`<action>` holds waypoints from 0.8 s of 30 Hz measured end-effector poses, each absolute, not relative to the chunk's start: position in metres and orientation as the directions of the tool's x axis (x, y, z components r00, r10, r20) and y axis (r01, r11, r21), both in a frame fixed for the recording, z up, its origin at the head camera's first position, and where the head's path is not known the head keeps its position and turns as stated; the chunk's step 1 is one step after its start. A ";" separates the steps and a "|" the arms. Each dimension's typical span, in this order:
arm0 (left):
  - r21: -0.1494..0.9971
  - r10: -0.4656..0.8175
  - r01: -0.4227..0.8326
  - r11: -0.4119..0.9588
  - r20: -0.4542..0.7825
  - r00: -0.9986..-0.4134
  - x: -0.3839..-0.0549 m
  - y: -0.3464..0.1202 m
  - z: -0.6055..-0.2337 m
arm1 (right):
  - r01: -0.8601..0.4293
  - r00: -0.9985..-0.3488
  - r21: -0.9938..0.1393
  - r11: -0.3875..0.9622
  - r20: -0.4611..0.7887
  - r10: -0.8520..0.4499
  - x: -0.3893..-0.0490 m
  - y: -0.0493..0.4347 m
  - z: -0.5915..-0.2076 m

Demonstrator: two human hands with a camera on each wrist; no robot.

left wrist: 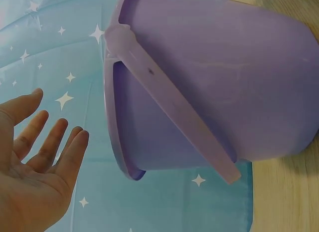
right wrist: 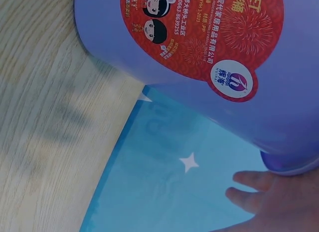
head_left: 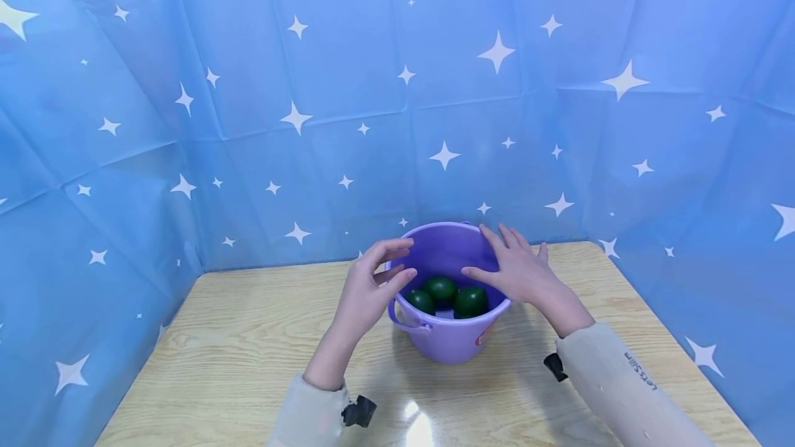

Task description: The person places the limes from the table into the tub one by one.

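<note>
A purple bucket stands upright on the table with several dark green, smooth oval fruits at its bottom; they look like avocados. My left hand hovers beside the bucket's left rim, fingers loosely bent and holding nothing; the left wrist view shows a gap between it and the rim. Across the opening, my right hand is spread over the right rim, thumb above the opening. Whether it touches the rim I cannot tell. The purple handle hangs down the bucket's outside.
A wood-grain table carries the bucket near its back edge. Blue cloth with white stars hangs behind and along both sides. In the right wrist view, a red printed label is on the bucket's wall.
</note>
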State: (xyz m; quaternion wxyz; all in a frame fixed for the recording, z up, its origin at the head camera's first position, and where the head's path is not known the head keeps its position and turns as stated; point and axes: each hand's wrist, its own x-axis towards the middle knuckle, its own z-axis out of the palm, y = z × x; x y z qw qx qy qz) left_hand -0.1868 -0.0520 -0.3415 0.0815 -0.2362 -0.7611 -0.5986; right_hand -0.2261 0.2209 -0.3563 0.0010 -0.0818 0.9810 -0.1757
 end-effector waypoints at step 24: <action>0.883 0.215 0.438 0.168 0.401 -0.891 -0.188 -0.071 -0.349 | -0.165 -0.986 -0.343 0.925 0.028 -0.166 -0.227 0.221 -0.358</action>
